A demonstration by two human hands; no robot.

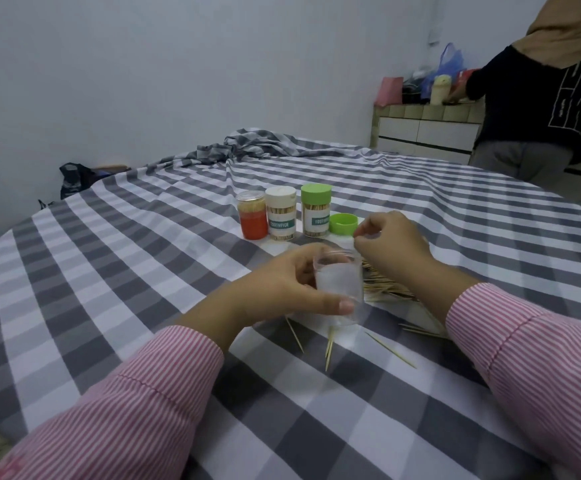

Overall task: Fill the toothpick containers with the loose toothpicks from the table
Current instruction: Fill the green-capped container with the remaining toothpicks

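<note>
Toothpicks (330, 344) lie scattered on the checked cloth (115, 271) at the near edge, a few singles pointing every way, and just beyond them a thicker pile (386, 287) sits under the right wrist. Above the strays the left hand (282, 289) grips a clear container (339, 284), fingers and thumb curled round it, mouth up, and it looks empty. The right hand (391, 249) hovers by the rim with fingertips pinched together; whether a toothpick is in that pinch can't be made out. So the step looks like loading this clear one, barely begun. Next, likely: gather a bundle from the pile, line it up, drop it in. Further back, a loose green lid (343, 223) waits, then three filled containers in a row: orange (252, 220), white-capped (281, 219), green-capped (316, 211).
</note>
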